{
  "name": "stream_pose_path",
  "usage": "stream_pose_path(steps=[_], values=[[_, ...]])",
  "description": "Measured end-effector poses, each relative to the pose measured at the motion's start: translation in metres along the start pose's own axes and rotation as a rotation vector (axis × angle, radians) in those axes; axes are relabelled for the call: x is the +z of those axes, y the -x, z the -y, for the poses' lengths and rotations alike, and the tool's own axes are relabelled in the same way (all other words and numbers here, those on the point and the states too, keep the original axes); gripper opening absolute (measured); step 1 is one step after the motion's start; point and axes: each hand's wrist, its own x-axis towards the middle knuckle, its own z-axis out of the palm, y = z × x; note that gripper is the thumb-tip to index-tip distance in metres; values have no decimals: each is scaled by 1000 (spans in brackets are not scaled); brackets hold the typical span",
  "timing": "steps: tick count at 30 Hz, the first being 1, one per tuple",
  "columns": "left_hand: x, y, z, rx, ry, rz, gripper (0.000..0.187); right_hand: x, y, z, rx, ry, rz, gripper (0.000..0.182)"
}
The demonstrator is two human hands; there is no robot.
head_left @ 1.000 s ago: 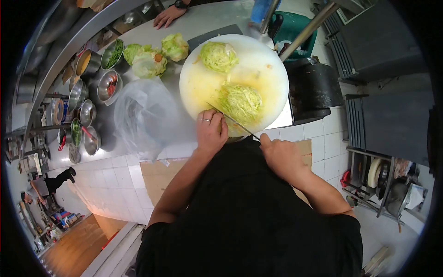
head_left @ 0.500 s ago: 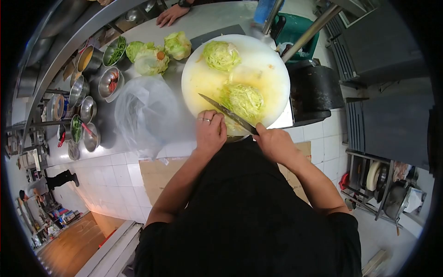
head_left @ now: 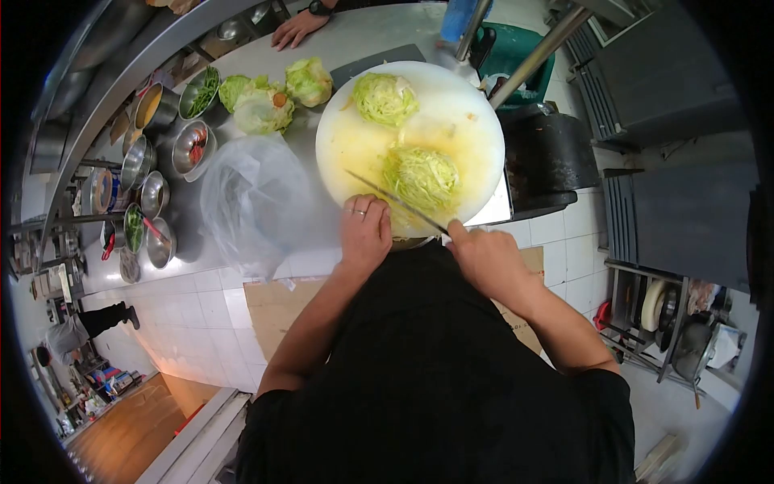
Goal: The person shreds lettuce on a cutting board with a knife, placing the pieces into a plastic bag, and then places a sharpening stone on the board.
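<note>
A round white cutting board (head_left: 334, 137) bears two heaps of shredded pale-green cabbage, one near its top (head_left: 385, 100) and one lower down (head_left: 423, 177). In my right hand (head_left: 486, 256), at the board's near edge, is the handle of a knife (head_left: 395, 200), whose blade slants up and left beside the lower heap. My left hand (head_left: 367, 232), a ring on one finger, rests with curled fingers at the board's lower left edge, close to the blade. What lies under those fingers is mostly hidden.
Left of the board are a clear plastic bag (head_left: 254, 202), lettuce heads (head_left: 309, 81) and several metal bowls (head_left: 193, 148). Another person's hand (head_left: 300, 29) rests on the far counter. A black pot (head_left: 556, 149) and green bin (head_left: 524, 60) stand right. Someone stands far left.
The knife blade has turned more edge-on and its tip sits slightly lower. Both hands have shifted only slightly. The distant person at the left has moved a little.
</note>
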Motion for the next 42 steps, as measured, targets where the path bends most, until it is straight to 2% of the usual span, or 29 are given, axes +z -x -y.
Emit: stream_pose_path(steps=[4, 5, 7, 11, 13, 15, 21, 28, 34, 36, 42], values=[[1, 3, -1, -25, 4, -15, 15, 31, -3, -6, 16, 11, 31, 21], [1, 4, -1, -26, 4, -15, 15, 38, -16, -14, 13, -63, 29, 22], [-1, 4, 0, -18, 12, -11, 16, 32, -24, -14, 3, -140, 26, 23], [-1, 5, -2, -31, 6, -11, 17, 6, -3, -3, -1, -65, 37, 24], [0, 7, -3, -74, 5, -8, 17, 16, -3, -2, 7, -46, 60, 25], [-1, 7, -3, -64, -3, -5, 17, 39, -20, -8, -21, -139, -32, 24], [-3, 7, -3, -54, -22, 10, 16, 2, -13, -7, -14, -101, 76, 24], [-6, 7, -6, -52, -37, 3, 14, 27, -28, -8, -5, -186, 16, 23], [-5, 8, -6, -61, -44, 1, 14, 13, -12, 3, 12, -82, 141, 25], [-6, 6, -8, -57, -51, -4, 14, 35, -28, 1, 17, -200, 19, 25], [-7, 4, -7, -24, -61, 6, 15, 5, -26, 0, -18, -194, 106, 25]])
